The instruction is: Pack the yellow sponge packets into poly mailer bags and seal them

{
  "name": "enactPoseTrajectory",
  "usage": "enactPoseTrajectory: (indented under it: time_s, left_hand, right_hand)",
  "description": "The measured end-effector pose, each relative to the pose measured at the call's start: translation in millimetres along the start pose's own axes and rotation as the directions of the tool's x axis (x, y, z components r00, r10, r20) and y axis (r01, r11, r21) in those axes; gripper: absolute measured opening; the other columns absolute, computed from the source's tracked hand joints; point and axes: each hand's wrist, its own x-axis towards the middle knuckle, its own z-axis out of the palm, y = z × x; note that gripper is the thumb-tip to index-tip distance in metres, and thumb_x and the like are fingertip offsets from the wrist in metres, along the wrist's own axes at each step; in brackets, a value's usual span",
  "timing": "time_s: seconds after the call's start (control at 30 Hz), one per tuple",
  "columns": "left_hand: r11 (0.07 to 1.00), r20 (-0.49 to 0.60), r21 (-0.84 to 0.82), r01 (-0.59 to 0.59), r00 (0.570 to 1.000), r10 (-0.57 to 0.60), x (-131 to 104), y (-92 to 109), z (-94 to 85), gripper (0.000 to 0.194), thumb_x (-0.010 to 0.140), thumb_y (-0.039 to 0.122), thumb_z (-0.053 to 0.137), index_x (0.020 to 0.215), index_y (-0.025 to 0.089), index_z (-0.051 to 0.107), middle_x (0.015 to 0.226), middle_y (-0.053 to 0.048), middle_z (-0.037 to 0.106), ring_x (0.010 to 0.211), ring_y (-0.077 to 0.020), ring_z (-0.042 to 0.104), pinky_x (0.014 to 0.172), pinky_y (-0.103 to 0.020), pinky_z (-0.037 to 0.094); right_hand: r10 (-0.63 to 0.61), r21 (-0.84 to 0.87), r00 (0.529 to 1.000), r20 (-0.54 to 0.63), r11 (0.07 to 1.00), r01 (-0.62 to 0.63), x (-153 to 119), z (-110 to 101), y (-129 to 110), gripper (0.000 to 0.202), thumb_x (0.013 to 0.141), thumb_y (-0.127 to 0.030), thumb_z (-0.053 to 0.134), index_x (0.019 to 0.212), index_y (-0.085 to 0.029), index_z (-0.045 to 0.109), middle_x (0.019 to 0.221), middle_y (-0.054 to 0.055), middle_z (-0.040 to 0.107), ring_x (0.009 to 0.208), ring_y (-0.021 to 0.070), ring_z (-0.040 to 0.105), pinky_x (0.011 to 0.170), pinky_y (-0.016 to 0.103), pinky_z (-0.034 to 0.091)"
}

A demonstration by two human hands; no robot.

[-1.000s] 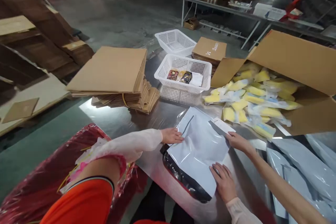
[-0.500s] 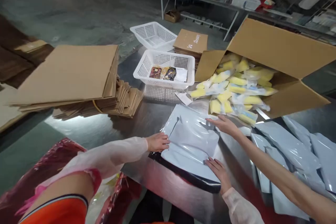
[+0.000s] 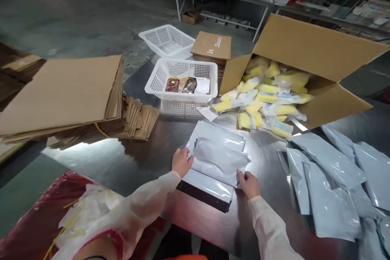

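Observation:
A stack of white plastic mailer bags lies flat on the metal table before me, with a black strip along its near edge. The top mailer bag is creased and lies higher up, leaving the near part of the stack bare. My left hand is closed on its left edge. At its lower right corner, my right hand pinches the plastic between thumb and fingers. White sleeve covers reach to both wrists.
An open carton spills yellow items in clear wrap. Filled white mailers are piled on the right. White baskets stand at the back. Cardboard stacks lie left, above a red plastic-lined container.
A co-worker's bare arm, which touched the bag from the right, is gone. The top bag's near edge has moved up the stack. Both my hands have gone from lying flat to gripping.

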Motion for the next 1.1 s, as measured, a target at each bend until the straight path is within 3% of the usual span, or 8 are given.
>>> enactPoseTrajectory:
  time_s: [0.13, 0.23, 0.33, 0.53, 0.7, 0.9, 1.0, 1.1]
  left_hand:
    - [0.966, -0.085, 0.008, -0.258, 0.962, 0.258, -6, 41, -9.0, 0.036, 0.094, 0.037, 0.044, 0.125, 0.024, 0.057, 0.131, -0.01, 0.057, 0.111, -0.0305, 0.05, 0.094, -0.044, 0.033]
    - [0.891, 0.07, 0.028, -0.454, 0.89, 0.451, 6, 75, -0.5, 0.046, 0.093, 0.045, 0.044, 0.138, 0.033, 0.046, 0.151, -0.005, 0.037, 0.125, -0.0353, 0.041, 0.095, -0.048, 0.032]
    - [0.92, 0.162, 0.115, -0.375, 0.921, 0.356, 30, 78, 10.1, 0.054, 0.091, 0.052, 0.045, 0.138, 0.026, 0.047, 0.151, -0.01, 0.038, 0.129, -0.039, 0.036, 0.094, -0.051, 0.034]
    - [0.958, 0.085, 0.269, -0.103, 0.993, 0.083, 37, 20, -4.3, 0.055, 0.093, 0.051, 0.037, 0.137, 0.021, 0.048, 0.15, -0.012, 0.038, 0.123, -0.037, 0.04, 0.091, -0.052, 0.038]
    - [0.982, -0.152, 0.155, 0.108, 0.985, -0.084, 3, -27, -27.2, 0.057, 0.092, 0.047, 0.026, 0.128, 0.012, 0.053, 0.135, -0.017, 0.053, 0.118, -0.0352, 0.047, 0.096, -0.052, 0.038]
    - [0.982, -0.319, 0.109, 0.154, 0.941, -0.113, -43, -87, -47.6, 0.056, 0.085, 0.052, 0.025, 0.113, 0.021, 0.061, 0.106, -0.011, 0.069, 0.1, -0.0347, 0.061, 0.087, -0.052, 0.046]
    - [0.94, -0.382, 0.16, 0.301, 0.897, -0.222, -70, -130, -62.9, 0.052, 0.085, 0.054, 0.024, 0.11, 0.032, 0.063, 0.091, 0.001, 0.071, 0.092, -0.0305, 0.063, 0.083, -0.05, 0.048]
    - [0.897, -0.391, 0.178, 0.404, 0.866, -0.312, -98, -168, -85.9, 0.049, 0.083, 0.055, 0.027, 0.11, 0.037, 0.063, 0.074, 0.003, 0.069, 0.089, -0.0313, 0.063, 0.078, -0.053, 0.048]
  right_hand:
    - [-0.203, -0.184, 0.892, -0.403, 0.973, 0.138, -12, -7, -37, 0.064, 0.086, -0.061, 0.046, 0.125, -0.012, 0.055, 0.125, 0.022, 0.059, 0.117, 0.036, 0.051, 0.098, 0.055, 0.031]
    - [-0.503, -0.25, 0.822, -0.268, 0.86, 0.444, 4, 3, -62, 0.053, 0.095, -0.046, 0.037, 0.14, -0.019, 0.042, 0.146, 0.016, 0.042, 0.138, 0.0332, 0.029, 0.109, 0.062, 0.008]
    - [-0.505, -0.195, 0.853, -0.131, 0.857, 0.477, 32, 16, -66, 0.05, 0.097, -0.045, 0.034, 0.139, -0.019, 0.043, 0.143, 0.015, 0.047, 0.136, 0.0315, 0.032, 0.109, 0.065, 0.002]
    - [-0.53, -0.184, 0.808, -0.256, 0.848, 0.497, 28, 11, -56, 0.051, 0.09, -0.058, 0.046, 0.113, -0.016, 0.06, 0.096, 0.011, 0.067, 0.096, 0.0258, 0.054, 0.109, 0.057, 0.015]
    - [-0.507, -0.13, 0.66, -0.555, 0.836, 0.533, 10, -55, -21, 0.03, 0.092, -0.046, 0.047, 0.093, -0.021, 0.063, 0.077, 0.002, 0.062, 0.079, 0.0185, 0.053, 0.096, 0.042, 0.03]
    - [0.028, -0.039, 0.549, -0.835, 0.993, -0.11, 35, -209, 134, 0.048, 0.091, -0.047, 0.036, 0.094, -0.012, 0.068, 0.08, 0.014, 0.06, 0.084, 0.0269, 0.052, 0.08, 0.048, 0.034]
    - [0.191, 0.021, 0.432, -0.881, 0.93, -0.367, 42, -242, 185, 0.065, 0.085, -0.056, 0.046, 0.122, -0.004, 0.058, 0.12, 0.034, 0.051, 0.114, 0.0426, 0.043, 0.084, 0.062, 0.028]
    - [0.063, -0.053, 0.562, -0.825, 0.981, -0.187, 42, -209, 174, 0.071, 0.086, -0.057, 0.045, 0.13, -0.002, 0.051, 0.121, 0.034, 0.051, 0.116, 0.0414, 0.045, 0.088, 0.061, 0.033]
